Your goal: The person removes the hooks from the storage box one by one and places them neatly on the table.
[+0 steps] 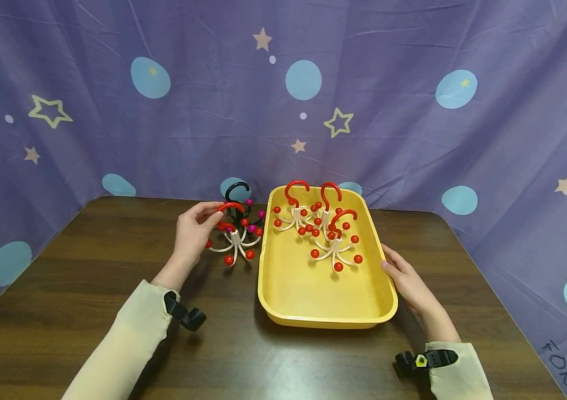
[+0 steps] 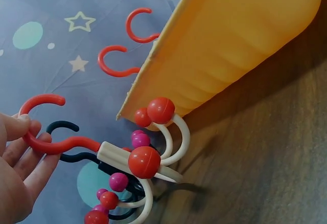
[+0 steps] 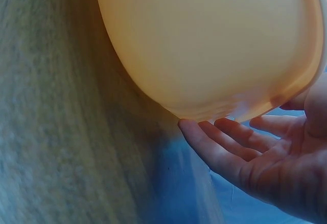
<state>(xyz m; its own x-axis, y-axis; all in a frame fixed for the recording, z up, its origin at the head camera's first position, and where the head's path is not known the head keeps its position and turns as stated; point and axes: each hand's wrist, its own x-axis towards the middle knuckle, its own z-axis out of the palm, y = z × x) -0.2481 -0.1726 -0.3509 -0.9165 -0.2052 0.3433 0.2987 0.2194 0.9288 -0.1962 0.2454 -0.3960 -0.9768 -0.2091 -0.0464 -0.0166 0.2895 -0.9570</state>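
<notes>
My left hand (image 1: 194, 230) pinches the red hook of a white multi-arm hook hanger (image 1: 235, 240) between thumb and fingers. Red balls tip its curved arms, which spread downward to the left of the yellow tray (image 1: 303, 318). Just behind it stands a black hook hanger (image 1: 237, 191) with magenta balls, partly hidden by the white one. At the tray's right side, my right hand (image 1: 410, 282) holds the rim, thumb on top. In the right wrist view its fingertips (image 3: 189, 127) touch the outer wall.
Three more white hangers with red hooks stand in the tray's far half: one at the back left (image 1: 295, 214), one at the back middle (image 1: 325, 218) and one nearer (image 1: 335, 247). Beneath everything is a dark wooden table (image 1: 213, 355), with a patterned purple curtain (image 1: 383, 139) behind.
</notes>
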